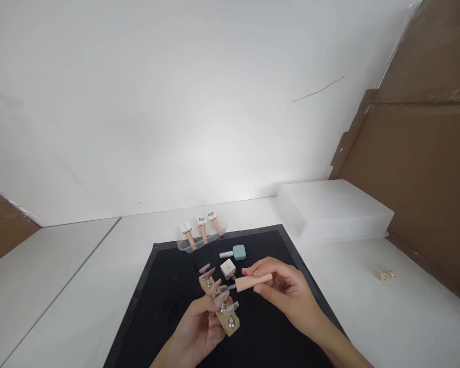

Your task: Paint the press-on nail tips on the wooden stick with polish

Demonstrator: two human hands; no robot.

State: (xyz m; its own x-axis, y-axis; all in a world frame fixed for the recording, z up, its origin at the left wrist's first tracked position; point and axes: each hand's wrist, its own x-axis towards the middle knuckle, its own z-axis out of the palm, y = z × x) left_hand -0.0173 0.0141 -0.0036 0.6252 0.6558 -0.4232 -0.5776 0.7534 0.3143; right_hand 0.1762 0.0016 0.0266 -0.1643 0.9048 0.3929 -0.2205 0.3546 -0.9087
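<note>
a: risk first: the long wooden strip carrying a row of clear false nail tips on small metal pegs [219,302] sits only in the curled fingers of the left hand [197,332], which grips its near end from below. the far end sticks out unsupported, so i'd judge that any twist of the wrist could tilt it and smear whatever is wet on the tips.

b: and the other hand?

a: the right hand [287,294] is closed round a pale peach brush handle [253,282], pinched between thumb and fingertips, with its tip pointing at the middle of the strip. the brush end looks to be touching or just off one tip; it's too small to tell which. pressing hard there could knock a tip off its peg, i think.

b: anything nearby to bump?

a: yes. just beyond the right hand's fingertips stands a small white square bottle [228,268], seemingly uncapped, and a little further off a teal square bottle with a grey cap lying on its side [234,252]. a careless sweep back to dip could tip the white one onto the black work mat [164,301] under both hands.

b: further out?

a: three peach-handled brushes with white caps in a clear tray [201,230] lie well beyond both hands, at the mat's far edge. a white lidded plastic box [333,209] sits far off past the right hand, well apart from everything.
</note>
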